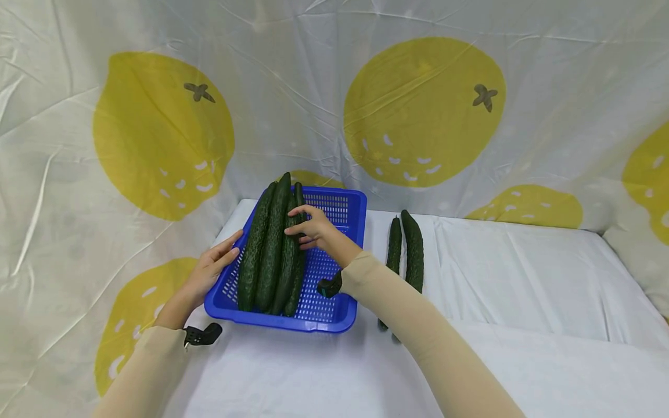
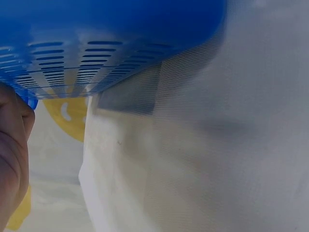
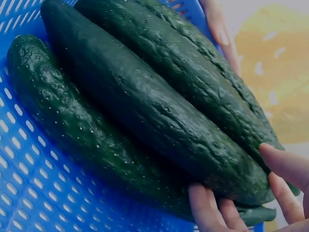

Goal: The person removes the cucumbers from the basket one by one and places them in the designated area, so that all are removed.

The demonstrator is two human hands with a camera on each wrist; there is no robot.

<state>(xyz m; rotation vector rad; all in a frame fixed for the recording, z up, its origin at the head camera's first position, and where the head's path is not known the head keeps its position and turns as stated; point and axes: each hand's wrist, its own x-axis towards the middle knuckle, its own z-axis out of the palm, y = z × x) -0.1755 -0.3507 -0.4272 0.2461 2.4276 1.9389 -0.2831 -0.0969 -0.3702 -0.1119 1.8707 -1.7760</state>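
A blue plastic basket point(image 1: 360, 232) with slotted walls holds several long, bumpy dark green cucumbers point(image 1: 254, 249) side by side in its left half. Their far ends rise over the back rim. My left hand point(image 1: 211, 267) grips the basket's left rim; in the left wrist view part of that hand point(image 2: 12, 150) shows beside the slotted wall. Over the right side of the row, my right hand point(image 1: 313, 227) holds a cucumber point(image 3: 159, 116) near its far end. In the right wrist view the thumb and fingers point(image 3: 205, 205) lie on either side of that end.
Two more cucumbers point(image 1: 413, 249) lie on the white cloth point(image 1: 512, 278) right of the basket, partly hidden by my right sleeve. Behind the table hangs a pale curtain point(image 1: 292, 87) printed with yellow lemons. A black wrist camera point(image 1: 202, 335) sits on my left wrist.
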